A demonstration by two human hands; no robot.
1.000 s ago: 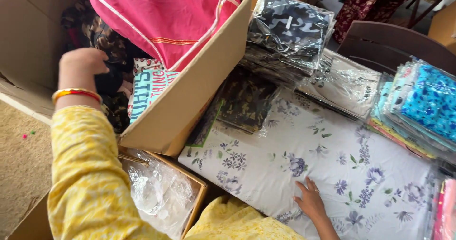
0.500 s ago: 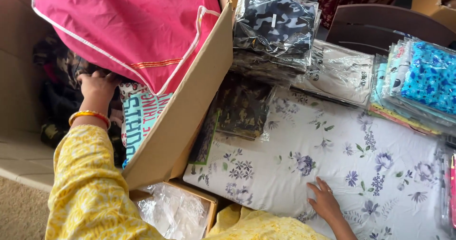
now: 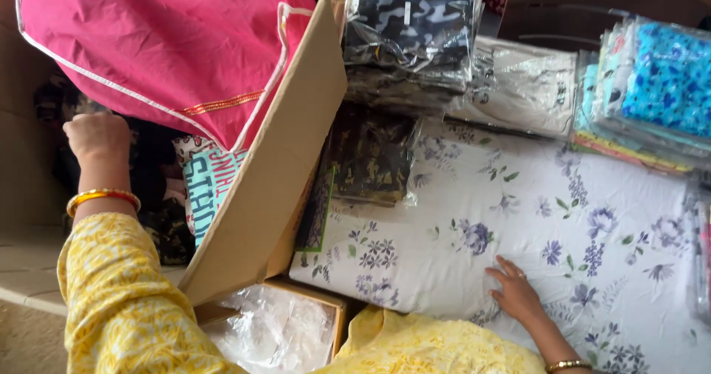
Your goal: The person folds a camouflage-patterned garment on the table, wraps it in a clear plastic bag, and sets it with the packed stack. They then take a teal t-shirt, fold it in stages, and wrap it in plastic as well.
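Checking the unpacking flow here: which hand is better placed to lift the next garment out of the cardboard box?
Left. The left hand is already inside the cardboard box, closed among the dark garments under the pink bag. The right hand lies flat on the floral sheet, outside the box.

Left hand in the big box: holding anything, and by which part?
Cannot be told: the left hand is a closed fist among dark packed clothes; no grasp shows.

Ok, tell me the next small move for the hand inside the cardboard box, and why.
Probably lift the left hand clear of the cardboard box with whatever it has gripped. It is closed in a fist down among the dark packets, under the pink bag, while the right hand rests flat on the floral sheet.
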